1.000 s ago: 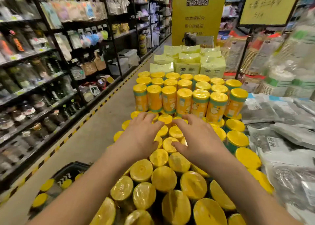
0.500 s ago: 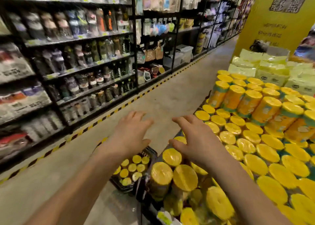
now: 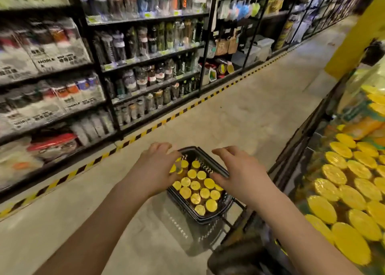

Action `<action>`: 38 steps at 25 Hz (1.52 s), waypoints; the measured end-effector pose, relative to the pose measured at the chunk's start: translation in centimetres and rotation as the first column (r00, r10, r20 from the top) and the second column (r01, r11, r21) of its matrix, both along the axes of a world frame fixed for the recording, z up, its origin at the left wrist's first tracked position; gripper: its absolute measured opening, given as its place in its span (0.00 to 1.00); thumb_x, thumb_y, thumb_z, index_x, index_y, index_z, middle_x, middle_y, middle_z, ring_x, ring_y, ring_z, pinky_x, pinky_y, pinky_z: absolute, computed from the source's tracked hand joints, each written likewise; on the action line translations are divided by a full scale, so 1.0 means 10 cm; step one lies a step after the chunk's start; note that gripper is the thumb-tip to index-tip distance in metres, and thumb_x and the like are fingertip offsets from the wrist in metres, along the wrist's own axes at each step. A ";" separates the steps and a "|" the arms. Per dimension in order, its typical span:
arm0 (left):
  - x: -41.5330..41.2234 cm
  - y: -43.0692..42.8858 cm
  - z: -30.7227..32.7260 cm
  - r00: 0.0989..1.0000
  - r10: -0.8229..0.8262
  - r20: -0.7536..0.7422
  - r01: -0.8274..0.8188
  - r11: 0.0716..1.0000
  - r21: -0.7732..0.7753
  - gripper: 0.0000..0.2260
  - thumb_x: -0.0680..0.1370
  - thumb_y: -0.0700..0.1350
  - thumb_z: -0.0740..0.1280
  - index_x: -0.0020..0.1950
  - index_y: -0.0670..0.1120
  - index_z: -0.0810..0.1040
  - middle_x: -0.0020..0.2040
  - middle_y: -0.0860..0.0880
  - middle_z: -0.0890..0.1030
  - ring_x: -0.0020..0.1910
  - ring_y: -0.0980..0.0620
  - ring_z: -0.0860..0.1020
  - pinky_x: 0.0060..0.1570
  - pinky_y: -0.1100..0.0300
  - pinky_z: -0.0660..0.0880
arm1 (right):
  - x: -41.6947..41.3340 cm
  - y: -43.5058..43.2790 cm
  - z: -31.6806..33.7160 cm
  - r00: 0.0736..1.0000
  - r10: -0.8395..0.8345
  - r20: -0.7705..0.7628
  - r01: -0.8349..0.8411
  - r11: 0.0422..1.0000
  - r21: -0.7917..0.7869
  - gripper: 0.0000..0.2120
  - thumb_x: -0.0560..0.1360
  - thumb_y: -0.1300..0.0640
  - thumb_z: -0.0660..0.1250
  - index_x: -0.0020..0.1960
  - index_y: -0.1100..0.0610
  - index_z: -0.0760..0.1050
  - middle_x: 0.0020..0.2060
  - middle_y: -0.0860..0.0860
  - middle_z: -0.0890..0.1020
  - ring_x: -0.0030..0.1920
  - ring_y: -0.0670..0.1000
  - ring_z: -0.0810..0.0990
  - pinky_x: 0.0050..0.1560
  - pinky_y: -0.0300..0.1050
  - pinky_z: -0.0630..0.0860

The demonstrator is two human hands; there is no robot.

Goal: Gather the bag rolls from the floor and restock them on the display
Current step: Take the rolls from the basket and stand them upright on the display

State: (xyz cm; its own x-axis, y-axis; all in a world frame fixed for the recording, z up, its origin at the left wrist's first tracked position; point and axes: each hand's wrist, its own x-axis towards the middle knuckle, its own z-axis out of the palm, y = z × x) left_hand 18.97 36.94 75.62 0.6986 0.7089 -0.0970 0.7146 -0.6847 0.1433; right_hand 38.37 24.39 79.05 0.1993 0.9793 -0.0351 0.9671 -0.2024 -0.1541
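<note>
Shop aisle, concrete floor beside stocked shelves.
Left hand and right hand hover spread, fingers loosely bent, holding nothing, above the black basket on the floor; its bag rolls stand upright, long axes vertical, yellow ends up.

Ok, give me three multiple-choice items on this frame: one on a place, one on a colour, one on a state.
1. Where does the black basket stand? A on the floor B on a shelf C on the display
2. What colour are the tops of the bag rolls in it? A red B yellow C blue
3. How are the left hand and right hand? A both grip rolls B both open, holding nothing C one holds the basket's handle
Answers: 1 A, it sits on the aisle floor; 2 B, every visible top is yellow; 3 B, fingers spread above the basket, around nothing.
</note>
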 end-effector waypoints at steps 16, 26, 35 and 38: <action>0.71 2.09 -1.01 0.991 -0.013 -0.130 -0.009 0.986 -0.165 0.27 0.78 0.56 0.66 0.76 0.55 0.65 0.78 0.49 0.61 0.77 0.47 0.57 0.70 0.51 0.66 | 0.76 2.63 -1.34 0.995 0.039 -0.087 -0.056 0.976 -0.211 0.28 0.77 0.42 0.66 0.74 0.48 0.65 0.68 0.52 0.73 0.68 0.58 0.72 0.71 0.55 0.66; 1.15 2.74 -2.81 0.985 -0.049 -0.165 -0.013 0.933 -0.360 0.29 0.78 0.55 0.67 0.77 0.54 0.62 0.77 0.48 0.62 0.75 0.45 0.60 0.69 0.52 0.67 | 1.13 3.14 -3.08 0.977 -0.062 -0.205 -0.006 0.948 -0.319 0.26 0.77 0.44 0.67 0.73 0.49 0.66 0.67 0.51 0.73 0.67 0.57 0.73 0.65 0.54 0.70; 1.07 3.12 -4.70 0.972 -0.029 -0.233 -0.070 0.911 -0.406 0.38 0.76 0.55 0.71 0.81 0.53 0.55 0.78 0.44 0.56 0.74 0.42 0.59 0.65 0.51 0.67 | 1.11 3.69 -4.79 0.958 -0.113 -0.262 0.033 0.956 -0.292 0.27 0.77 0.52 0.69 0.74 0.53 0.67 0.65 0.54 0.74 0.62 0.59 0.76 0.59 0.56 0.75; 1.12 3.11 -5.12 0.976 -0.043 -0.214 -0.056 0.898 -0.437 0.40 0.74 0.53 0.74 0.80 0.50 0.57 0.77 0.44 0.58 0.74 0.42 0.59 0.65 0.49 0.69 | 1.06 3.97 -5.22 0.961 -0.080 -0.263 0.003 0.959 -0.282 0.36 0.76 0.55 0.72 0.79 0.55 0.60 0.69 0.58 0.72 0.64 0.61 0.76 0.60 0.57 0.76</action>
State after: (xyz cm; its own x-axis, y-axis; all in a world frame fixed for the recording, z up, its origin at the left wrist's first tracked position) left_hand 30.14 68.02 24.41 0.6216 0.5642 -0.5435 0.7662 -0.5824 0.2717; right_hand 48.94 64.09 26.89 0.1845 0.9141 -0.3612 0.8869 -0.3132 -0.3395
